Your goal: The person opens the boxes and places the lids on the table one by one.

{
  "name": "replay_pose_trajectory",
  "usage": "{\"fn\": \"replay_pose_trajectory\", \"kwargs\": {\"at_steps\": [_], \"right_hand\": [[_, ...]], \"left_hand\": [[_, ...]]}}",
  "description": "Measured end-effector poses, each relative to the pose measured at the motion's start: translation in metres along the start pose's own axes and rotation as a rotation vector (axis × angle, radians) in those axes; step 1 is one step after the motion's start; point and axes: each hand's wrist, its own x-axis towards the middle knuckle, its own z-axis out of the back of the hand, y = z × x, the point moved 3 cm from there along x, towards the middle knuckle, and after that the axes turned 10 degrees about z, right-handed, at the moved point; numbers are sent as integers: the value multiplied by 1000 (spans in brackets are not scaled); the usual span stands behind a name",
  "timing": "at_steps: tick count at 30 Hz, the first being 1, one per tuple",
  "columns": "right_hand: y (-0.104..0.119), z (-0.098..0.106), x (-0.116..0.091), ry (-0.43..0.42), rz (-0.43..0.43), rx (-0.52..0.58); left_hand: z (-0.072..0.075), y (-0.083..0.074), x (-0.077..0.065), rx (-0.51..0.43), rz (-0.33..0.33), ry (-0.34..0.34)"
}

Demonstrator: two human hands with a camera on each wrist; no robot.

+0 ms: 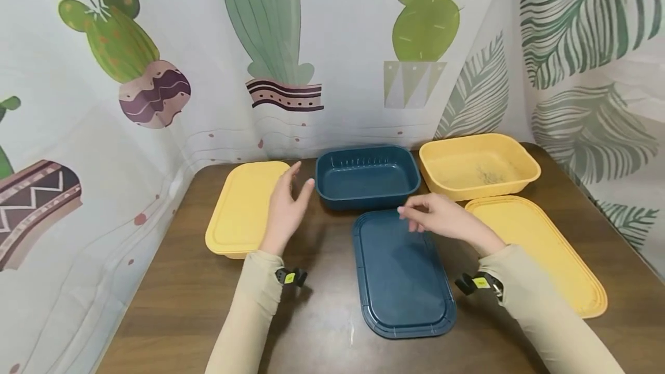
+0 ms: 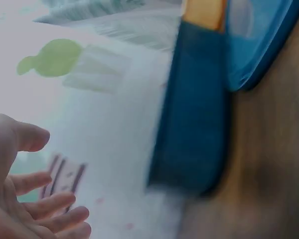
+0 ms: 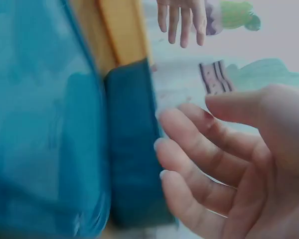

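Observation:
In the head view my left hand [image 1: 286,206] hovers with fingers extended between a yellow box with its lid on [image 1: 244,206] and an open dark blue box [image 1: 366,180]. It holds nothing. My right hand [image 1: 441,216], fingers loosely bent and also holding nothing, is over the upper right of a flat dark blue lid [image 1: 402,276]. That lid lies on the table just in front of the blue box. From the left wrist, the blue box [image 2: 194,109] looks blurred and stands apart from the fingers. The right wrist view shows relaxed fingers [image 3: 204,174] near the blue box's side.
At the back right stands an open yellow box [image 1: 480,163], its side beside the blue box. A flat yellow lid [image 1: 537,253] lies in front of it along the right part of the wooden table [image 1: 171,305]. A cactus-print cloth [image 1: 348,45] hangs behind.

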Motion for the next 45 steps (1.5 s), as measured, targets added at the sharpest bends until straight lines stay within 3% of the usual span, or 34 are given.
{"fn": "replay_pose_trajectory", "kwargs": {"at_steps": [3, 10, 14, 18, 26, 35, 39, 45], "right_hand": [[10, -3, 17, -70, 40, -7], [33, -20, 52, -190, 105, 35], [41, -38, 76, -220, 139, 51], [53, -61, 101, -212, 161, 75], [74, -114, 136, -122, 154, 55], [82, -158, 160, -34, 78, 78], [82, -167, 164, -3, 47, 123], [82, -167, 167, -45, 38, 165]], "left_hand": [[25, 5, -5, 50, -31, -70], [72, 41, -18, 299, -97, -171], [93, 57, -24, 434, -112, -205], [108, 67, -28, 476, -136, -198], [116, 89, -44, 535, -132, -84], [121, 106, -62, 519, 20, 54], [120, 109, -64, 504, 21, 52], [119, 107, -58, 507, 7, 50]]}}
